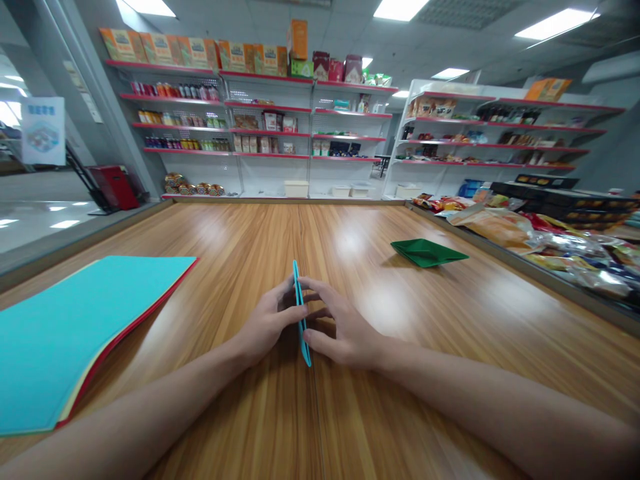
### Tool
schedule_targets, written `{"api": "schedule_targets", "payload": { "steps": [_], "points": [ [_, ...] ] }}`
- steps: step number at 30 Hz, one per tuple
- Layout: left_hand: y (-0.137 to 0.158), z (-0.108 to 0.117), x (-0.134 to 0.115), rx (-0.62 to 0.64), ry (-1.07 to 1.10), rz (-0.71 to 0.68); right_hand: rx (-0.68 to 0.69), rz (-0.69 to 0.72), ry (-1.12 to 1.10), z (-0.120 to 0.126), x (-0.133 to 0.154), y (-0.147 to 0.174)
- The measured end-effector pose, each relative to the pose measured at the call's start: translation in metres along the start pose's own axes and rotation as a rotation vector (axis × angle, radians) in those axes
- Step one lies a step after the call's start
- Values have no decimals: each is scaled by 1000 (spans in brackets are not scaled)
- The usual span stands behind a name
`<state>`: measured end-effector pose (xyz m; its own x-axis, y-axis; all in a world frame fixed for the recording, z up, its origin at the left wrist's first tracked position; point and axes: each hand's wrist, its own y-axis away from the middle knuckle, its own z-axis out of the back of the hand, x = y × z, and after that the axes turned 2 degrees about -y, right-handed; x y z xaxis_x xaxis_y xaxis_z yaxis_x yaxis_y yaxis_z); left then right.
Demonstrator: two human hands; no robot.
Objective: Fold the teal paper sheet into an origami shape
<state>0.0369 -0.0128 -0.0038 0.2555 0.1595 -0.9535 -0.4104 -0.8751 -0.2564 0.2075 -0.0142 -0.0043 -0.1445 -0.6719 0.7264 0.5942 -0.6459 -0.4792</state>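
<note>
A folded piece of light-blue paper [303, 333] stands on edge above the middle of the wooden table, seen almost edge-on. My left hand [273, 317] grips it from the left, with the thumb on the near side and the other fingers behind. From the right, my right hand [345, 327] has its thumb and fingertips against the same paper. To the left lies a stack of coloured paper sheets [100, 320], light blue on top, with yellow and red edges below. A folded green paper [427, 253] rests on the table's right side.
The wooden table [225, 413] has a raised rim. Bagged snacks [505, 230] and dark boxes [565, 200] lie beyond its right edge. Behind the far edge stand shelves [270, 135] with bottles and packages. A red box [115, 187] and a sign [43, 131] are at the left.
</note>
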Motion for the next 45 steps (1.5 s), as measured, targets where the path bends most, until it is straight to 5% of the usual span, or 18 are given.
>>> {"api": "schedule_targets", "payload": {
  "steps": [11, 26, 36, 45],
  "points": [
    [-1, 4, 3, 19, 97, -2, -31, -44, -60, -1, 1, 0],
    [1, 6, 3, -54, -39, 19, -23, -78, -54, 0, -1, 0],
    [0, -1, 1, -110, -445, -97, -40, 51, 139, -1, -6, 0],
    [1, 1, 2, -112, -680, -126, -163, -79, 126, 0, -10, -1]
  ]
}}
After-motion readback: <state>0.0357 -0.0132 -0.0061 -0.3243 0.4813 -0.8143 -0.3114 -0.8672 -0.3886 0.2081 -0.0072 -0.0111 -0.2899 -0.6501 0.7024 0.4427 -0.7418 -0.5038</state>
